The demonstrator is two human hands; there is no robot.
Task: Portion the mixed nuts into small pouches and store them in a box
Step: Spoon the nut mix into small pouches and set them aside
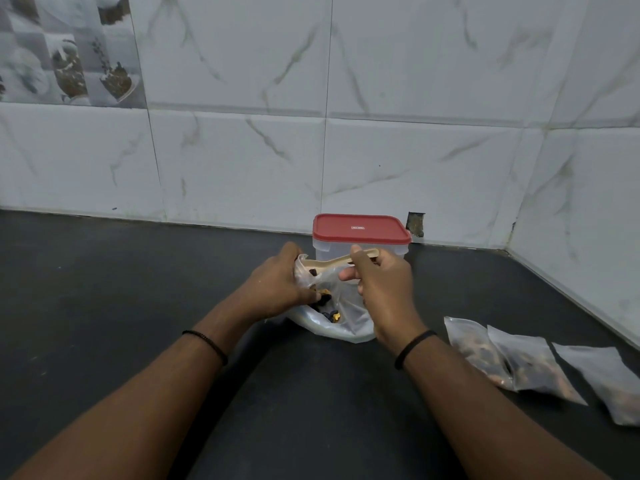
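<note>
A clear plastic bag (341,322) of mixed nuts lies on the dark counter in front of me. My left hand (277,285) grips the bag's left edge and holds its mouth apart. My right hand (379,285) pinches the handle of a beige plastic spoon (332,262), whose bowl sits at the bag's opening with a few nuts in it. Behind the bag stands a clear box with a red lid (360,228), closed. Three filled small pouches (526,363) lie side by side at the right.
The dark counter (104,289) runs to a white tiled wall at the back and meets another tiled wall at the right corner. A small dark gap (416,224) shows in the wall base just behind the box.
</note>
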